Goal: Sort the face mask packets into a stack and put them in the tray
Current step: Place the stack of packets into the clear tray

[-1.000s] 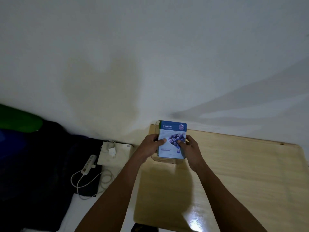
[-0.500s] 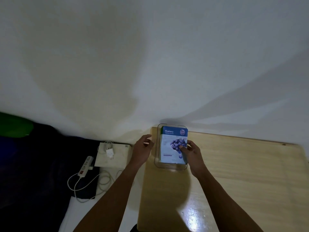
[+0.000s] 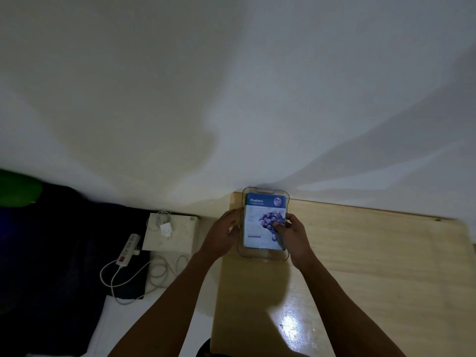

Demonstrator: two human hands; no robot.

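Clear rectangular plastic tray [image 3: 262,257] at far-left corner of pale wooden table [image 3: 373,266] holds blue-and-white 'Blueberry' face mask packet [image 3: 258,228], flat, label up; R hand [image 3: 293,235] fingertips press on it, L hand [image 3: 224,233] loose-fingered at tray's left rim.

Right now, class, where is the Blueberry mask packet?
In the head view, the Blueberry packet lies in the clear tray at the far left corner of the wooden table, between the left hand and right hand.

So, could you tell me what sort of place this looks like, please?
Probably a room at home: a wooden table against a bare white wall, with a power strip and charger beside it.
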